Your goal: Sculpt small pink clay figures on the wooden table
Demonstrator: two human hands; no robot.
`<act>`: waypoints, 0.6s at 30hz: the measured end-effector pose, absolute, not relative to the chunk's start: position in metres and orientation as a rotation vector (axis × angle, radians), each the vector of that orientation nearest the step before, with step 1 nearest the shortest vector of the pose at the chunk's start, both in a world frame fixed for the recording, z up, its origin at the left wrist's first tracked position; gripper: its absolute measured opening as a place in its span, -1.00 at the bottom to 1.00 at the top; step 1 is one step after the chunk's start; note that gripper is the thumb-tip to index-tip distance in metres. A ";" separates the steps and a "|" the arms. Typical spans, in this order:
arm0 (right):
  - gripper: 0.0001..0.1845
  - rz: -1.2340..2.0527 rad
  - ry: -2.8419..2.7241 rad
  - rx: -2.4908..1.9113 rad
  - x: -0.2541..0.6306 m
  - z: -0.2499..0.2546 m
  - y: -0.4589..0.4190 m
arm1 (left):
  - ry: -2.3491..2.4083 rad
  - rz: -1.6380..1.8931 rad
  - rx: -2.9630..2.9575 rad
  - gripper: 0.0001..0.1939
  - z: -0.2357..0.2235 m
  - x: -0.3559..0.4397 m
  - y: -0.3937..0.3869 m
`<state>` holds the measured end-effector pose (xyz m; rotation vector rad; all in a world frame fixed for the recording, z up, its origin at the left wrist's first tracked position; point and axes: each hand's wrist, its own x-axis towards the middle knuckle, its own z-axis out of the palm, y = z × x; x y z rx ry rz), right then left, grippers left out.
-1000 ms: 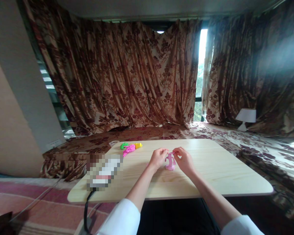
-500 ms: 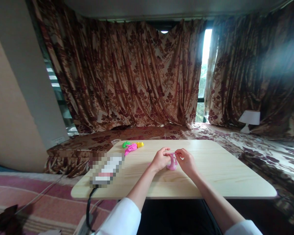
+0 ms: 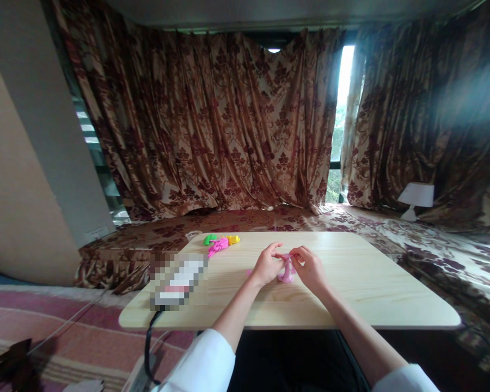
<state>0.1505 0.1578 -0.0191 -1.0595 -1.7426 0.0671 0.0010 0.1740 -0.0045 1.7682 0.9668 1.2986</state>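
A soft, translucent pink piece, which may be slime or thin plastic, hangs between my hands with its lower end at the tabletop. My left hand pinches its upper edge from the left, the index finger raised a little. From the right, my right hand grips the same upper edge between thumb and fingertips. The exact kind of the pink piece is too small to make out. A small pink bit shows beside my left wrist, mostly hidden by it.
On the pale wooden table, green, bright pink and yellow toys lie at the back left. A blurred-out object with a black cable sits on the left. A white lamp stands back right.
The upper edge of the pink piece looks more gathered and narrower between my fingers. Both hands have stayed almost in place, with the right fingertips shifting slightly left.
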 end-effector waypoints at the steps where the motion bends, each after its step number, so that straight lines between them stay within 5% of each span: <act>1: -0.83 0.063 -1.752 -1.059 0.151 -0.020 0.157 | 0.972 1.294 1.772 -0.49 -0.005 0.001 0.174; 18: -0.74 0.062 -1.765 -1.076 0.154 -0.020 0.156 | 0.942 1.272 1.791 -0.61 -0.017 0.001 0.184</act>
